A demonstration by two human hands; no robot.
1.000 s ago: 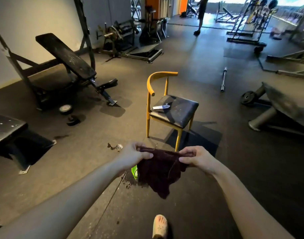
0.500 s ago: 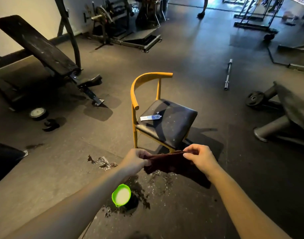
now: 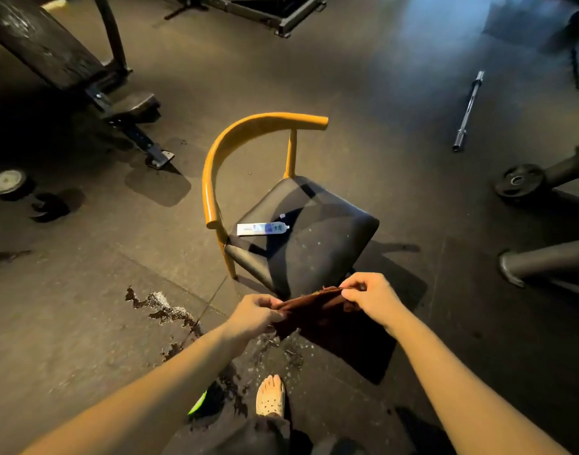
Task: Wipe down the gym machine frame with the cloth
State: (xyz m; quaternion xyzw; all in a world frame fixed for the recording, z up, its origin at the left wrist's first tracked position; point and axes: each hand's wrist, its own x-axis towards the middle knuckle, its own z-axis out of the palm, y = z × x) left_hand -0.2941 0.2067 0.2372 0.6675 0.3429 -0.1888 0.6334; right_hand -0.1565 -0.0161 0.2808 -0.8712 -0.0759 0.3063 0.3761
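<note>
A dark maroon cloth point(image 3: 317, 315) is stretched between both hands over the floor, just in front of a chair. My left hand point(image 3: 253, 315) pinches its left edge and my right hand point(image 3: 368, 297) pinches its upper right edge. The cloth hangs down below my right hand. A black gym bench with a dark metal frame point(image 3: 117, 103) stands at the upper left, well away from both hands. Another machine's grey tubular base point(image 3: 544, 261) lies at the right edge.
A yellow-framed chair with a black seat point(image 3: 314, 238) stands right ahead, a small white tube point(image 3: 262, 228) lying on it. Water is spilled on the floor point(image 3: 170, 310) by a green bowl point(image 3: 198, 405). My foot point(image 3: 270, 399) is below. A barbell point(image 3: 468, 110) and weight plates point(image 3: 517, 182) lie around.
I have stepped closer to the chair and the view has tilted down. The cloth, which hung loose a second ago, is now pulled flatter between my hands.
</note>
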